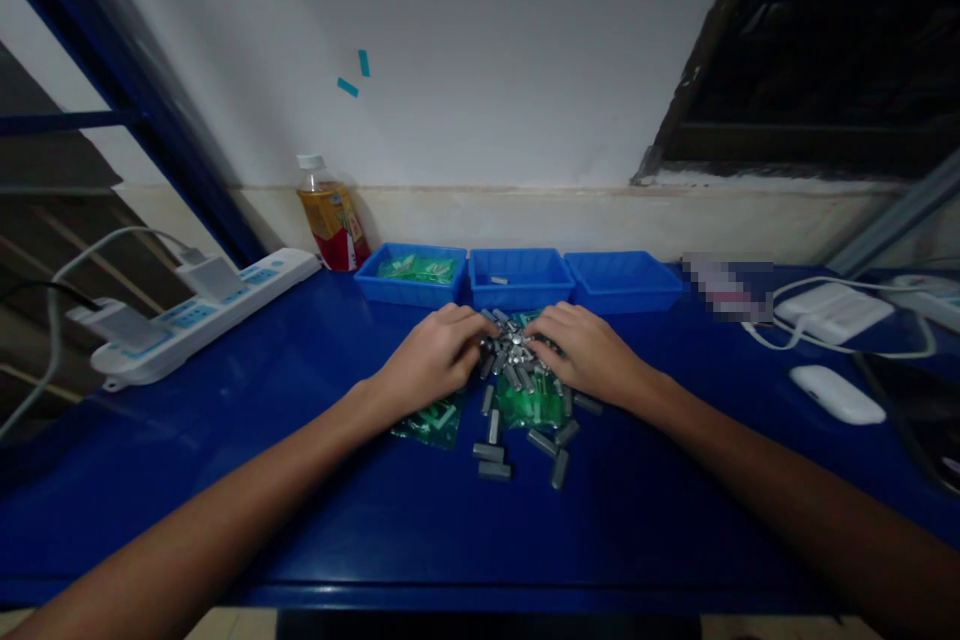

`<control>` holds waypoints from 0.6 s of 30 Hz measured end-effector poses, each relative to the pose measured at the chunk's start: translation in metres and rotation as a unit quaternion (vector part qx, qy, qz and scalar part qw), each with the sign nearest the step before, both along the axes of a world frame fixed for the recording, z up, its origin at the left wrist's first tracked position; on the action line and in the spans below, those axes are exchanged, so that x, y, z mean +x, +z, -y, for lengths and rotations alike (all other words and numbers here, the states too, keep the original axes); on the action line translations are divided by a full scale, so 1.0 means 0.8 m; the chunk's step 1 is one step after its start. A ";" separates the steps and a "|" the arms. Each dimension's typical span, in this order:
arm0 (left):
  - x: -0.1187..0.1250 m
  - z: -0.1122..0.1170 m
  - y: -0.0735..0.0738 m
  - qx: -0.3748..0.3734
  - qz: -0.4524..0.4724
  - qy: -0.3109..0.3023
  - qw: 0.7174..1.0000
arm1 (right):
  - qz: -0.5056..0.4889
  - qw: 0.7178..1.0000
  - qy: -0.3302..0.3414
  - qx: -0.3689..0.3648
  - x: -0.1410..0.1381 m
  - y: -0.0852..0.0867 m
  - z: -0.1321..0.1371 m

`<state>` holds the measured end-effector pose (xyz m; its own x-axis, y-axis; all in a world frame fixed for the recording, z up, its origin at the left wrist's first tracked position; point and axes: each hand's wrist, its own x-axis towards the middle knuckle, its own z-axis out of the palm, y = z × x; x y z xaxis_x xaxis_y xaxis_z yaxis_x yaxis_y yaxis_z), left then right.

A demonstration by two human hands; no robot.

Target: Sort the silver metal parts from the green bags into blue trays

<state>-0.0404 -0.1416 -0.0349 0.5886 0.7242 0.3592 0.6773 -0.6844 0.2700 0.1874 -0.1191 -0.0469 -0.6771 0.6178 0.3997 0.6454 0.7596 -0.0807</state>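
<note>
A heap of small grey metal pieces, shaped like short bars, lies on the blue table between my two hands. My left hand reaches into the heap from the left, fingers curled and thumb near the index finger, with something small and dark at the fingertips. From the right, my right hand touches the heap, its thumb and fingertips apart. Under the pieces lies a green plastic bag. Another green bag with pale items inside is partly beneath my left hand. Several loose metal pieces lie nearer to me.
Behind the heap stand a left blue tray holding green bags, a middle tray with one metal piece, and a right tray. A drink bottle and power strip are left; a white case and cabled adapter right.
</note>
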 end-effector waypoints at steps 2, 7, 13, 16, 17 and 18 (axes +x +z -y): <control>0.006 0.007 0.000 0.010 0.011 -0.004 1.000 | -0.049 0.999 -0.008 0.015 -0.006 0.007 0.010; 0.019 0.025 0.001 0.079 0.052 0.005 0.995 | -0.220 0.975 -0.001 -0.021 -0.029 0.021 0.044; 0.023 0.036 0.011 0.108 0.049 -0.004 0.993 | -0.260 0.964 -0.005 -0.055 -0.035 0.019 0.058; 0.021 0.033 0.013 0.065 0.102 -0.010 0.993 | -0.213 0.976 0.021 0.040 -0.027 0.014 0.051; 0.021 0.032 0.013 0.054 0.108 -0.010 0.993 | -0.187 0.979 0.033 0.076 -0.026 0.012 0.048; 0.021 0.031 0.012 0.048 0.106 -0.011 0.993 | -0.161 0.980 0.044 0.108 -0.024 0.011 0.046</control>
